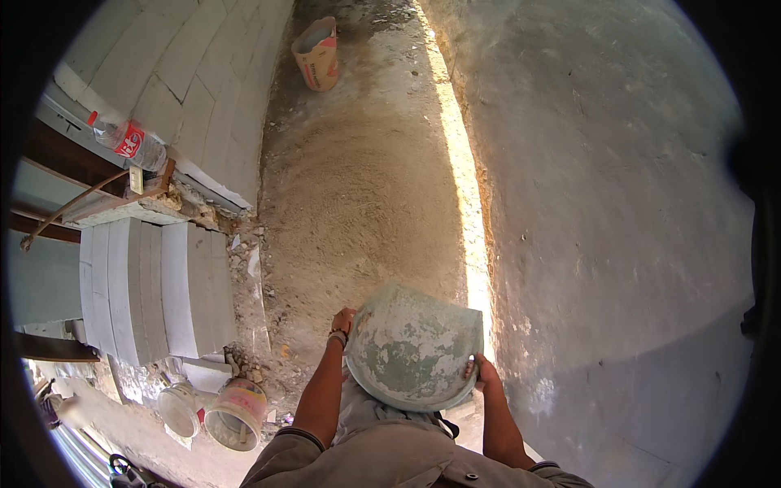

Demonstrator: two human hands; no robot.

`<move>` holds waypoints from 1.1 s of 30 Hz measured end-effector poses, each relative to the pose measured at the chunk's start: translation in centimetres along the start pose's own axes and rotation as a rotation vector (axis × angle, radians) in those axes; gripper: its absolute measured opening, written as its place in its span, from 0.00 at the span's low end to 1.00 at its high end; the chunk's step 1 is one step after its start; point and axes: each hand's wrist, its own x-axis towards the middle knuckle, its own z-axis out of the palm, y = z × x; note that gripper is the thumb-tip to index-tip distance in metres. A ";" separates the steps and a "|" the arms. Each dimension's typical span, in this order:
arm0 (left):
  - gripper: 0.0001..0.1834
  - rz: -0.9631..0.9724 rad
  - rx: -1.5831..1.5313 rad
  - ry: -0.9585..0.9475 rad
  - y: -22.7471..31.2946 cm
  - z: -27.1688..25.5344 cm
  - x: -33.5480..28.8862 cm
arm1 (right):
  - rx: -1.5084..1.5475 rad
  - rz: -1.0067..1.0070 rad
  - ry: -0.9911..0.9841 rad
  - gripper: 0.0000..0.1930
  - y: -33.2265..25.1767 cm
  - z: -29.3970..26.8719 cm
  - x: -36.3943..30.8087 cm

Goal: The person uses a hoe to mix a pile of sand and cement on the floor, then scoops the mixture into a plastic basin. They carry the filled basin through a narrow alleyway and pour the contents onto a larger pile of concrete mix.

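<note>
A wide green scoop pan (413,346), crusted with pale dried mortar, is held in front of my body. One edge of it is straight and faces away from me; the near side is rounded. My left hand (342,322) is closed on its left rim, with a band around the wrist. On the right rim my right hand (485,374) grips, fingertips curling over the inner side. No loose load shows in the pan. Beyond it lies a spread of sandy, dusty ground (366,203).
A brown paper sack (319,69) stands open at the far end. To the left are stacked pale blocks (195,285), a plastic bottle (130,146) on a ledge, and two dirty buckets (236,413) (178,409). A grey plastered wall (610,203) runs along the right.
</note>
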 end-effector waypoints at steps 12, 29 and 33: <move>0.19 -0.028 -0.698 0.331 -28.6 -3.0 -20.7 | -0.373 -0.799 0.630 0.25 12.5 -5.1 6.9; 0.28 -0.497 -0.912 0.260 -62.4 21.5 -43.9 | -0.360 -0.355 0.692 0.20 33.4 -34.5 -0.5; 0.25 0.265 -0.605 0.580 -54.7 14.6 -45.3 | -0.568 -0.002 0.477 0.23 35.6 -32.7 -4.3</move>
